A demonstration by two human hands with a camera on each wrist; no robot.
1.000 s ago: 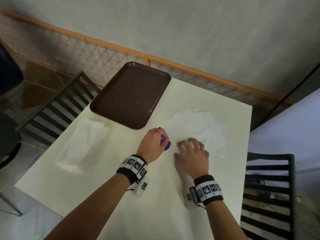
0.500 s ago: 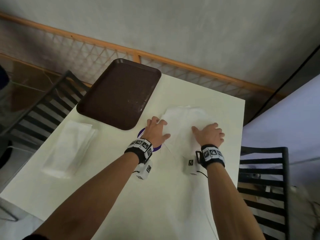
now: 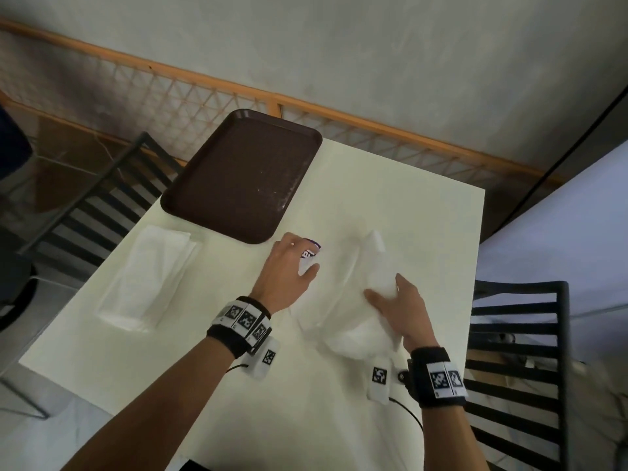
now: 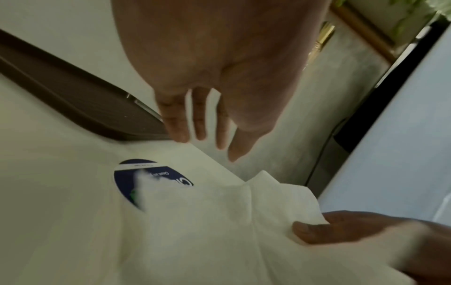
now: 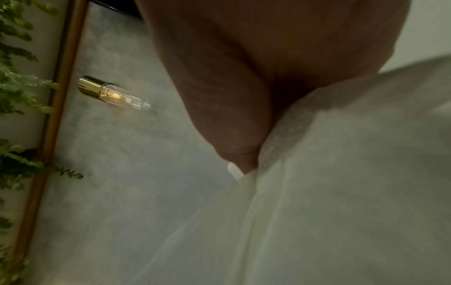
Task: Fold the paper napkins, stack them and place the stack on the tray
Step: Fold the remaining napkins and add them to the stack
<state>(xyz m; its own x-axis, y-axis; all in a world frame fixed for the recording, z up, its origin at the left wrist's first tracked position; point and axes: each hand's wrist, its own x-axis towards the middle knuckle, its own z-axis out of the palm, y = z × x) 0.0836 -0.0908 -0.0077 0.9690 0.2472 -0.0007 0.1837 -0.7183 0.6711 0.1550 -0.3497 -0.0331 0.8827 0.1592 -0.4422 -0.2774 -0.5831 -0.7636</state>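
Head view shows us the paper napkin [image 3: 368,283] half lifted off the white table [image 3: 407,205], its right part pinched in our right hand [image 3: 399,311], thumb on top and fingers tucked beneath. Our left hand [image 3: 285,273] hovers just left of it with fingers straight and loosely spread, holding nothing, over a round blue sticker [image 4: 151,181]. Farther out sit the brown tray [image 3: 238,178] and a white napkin stack [image 3: 146,277] at the table's left edge.
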